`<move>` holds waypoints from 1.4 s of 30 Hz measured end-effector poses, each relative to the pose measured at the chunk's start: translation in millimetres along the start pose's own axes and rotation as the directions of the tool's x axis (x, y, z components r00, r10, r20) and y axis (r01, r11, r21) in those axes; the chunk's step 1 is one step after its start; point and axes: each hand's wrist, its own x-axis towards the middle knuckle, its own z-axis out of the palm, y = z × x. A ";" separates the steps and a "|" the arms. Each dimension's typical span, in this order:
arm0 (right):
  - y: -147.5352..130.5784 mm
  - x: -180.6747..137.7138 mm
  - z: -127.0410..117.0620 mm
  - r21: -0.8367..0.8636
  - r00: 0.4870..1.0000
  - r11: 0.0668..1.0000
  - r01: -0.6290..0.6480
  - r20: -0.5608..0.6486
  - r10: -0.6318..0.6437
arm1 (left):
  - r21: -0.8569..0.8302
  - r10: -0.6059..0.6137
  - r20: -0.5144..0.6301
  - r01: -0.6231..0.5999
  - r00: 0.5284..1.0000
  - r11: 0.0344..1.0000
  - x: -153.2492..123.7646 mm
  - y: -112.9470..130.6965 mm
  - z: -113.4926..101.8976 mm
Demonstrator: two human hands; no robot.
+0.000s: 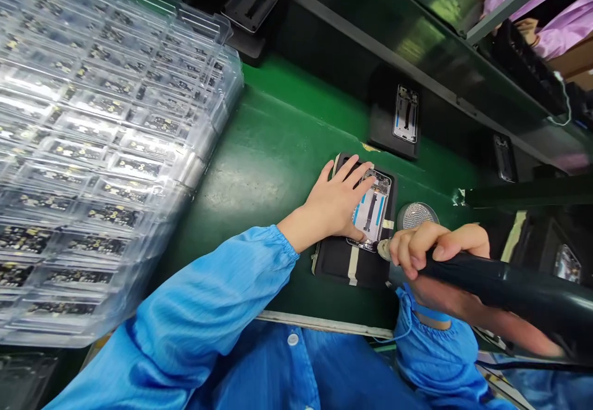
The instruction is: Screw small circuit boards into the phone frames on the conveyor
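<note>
At the far left I have a tall stack of clear plastic trays (210,123), its compartments filled with small circuit boards (111,215). Just right of it, near the top, a dark phone frame (252,12) lies on a black pad (248,46).

My left hand (336,206) reaches in over the green bench (245,169) with its fingers spread apart. They lie across the left side of a silver phone frame (372,209), the thumb near its lower end. That frame sits mid-bench, tilted in my view, on a black mat (373,268) with strips of pale tape. Beyond it, a second silver frame (406,113) rests on a black block (377,132), and a round metal dish (419,214) stands just beside the mat.

My right hand (440,243) is clamped around a glossy dark tool (500,283); its pale tip (383,249) is at the lower right corner of the silver phone frame, though I can't tell whether they touch. Farther right, another frame (504,157) lies in shadow, and a co-worker's pink sleeve (563,30) shows behind the shelf rail (500,12).
</note>
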 end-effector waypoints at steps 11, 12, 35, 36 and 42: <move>-1.6 9.9 -8.0 -0.042 0.999 0.998 0.042 0.007 -0.042 | -0.006 0.025 -0.049 -0.025 0.998 1.000 -0.6 -4.8 7.6; -1.8 10.3 -6.6 -0.036 0.999 0.998 0.050 0.000 -0.050 | -0.004 0.029 -0.056 -0.029 0.998 1.000 -0.5 -4.9 8.3; 18.2 5.2 9.7 -0.047 0.982 0.997 0.066 -0.176 -0.073 | 0.006 0.049 -0.058 -0.049 0.997 0.999 -4.5 -9.7 5.7; 21.9 6.1 11.9 -0.039 0.980 0.996 0.079 -0.181 -0.085 | -0.007 0.059 -0.070 -0.059 0.996 0.998 -3.9 -13.4 4.3; 47.1 16.8 18.5 -0.070 0.976 0.994 0.084 -0.195 -0.096 | -0.072 -0.058 -0.284 0.039 0.957 0.997 25.7 -43.4 -3.1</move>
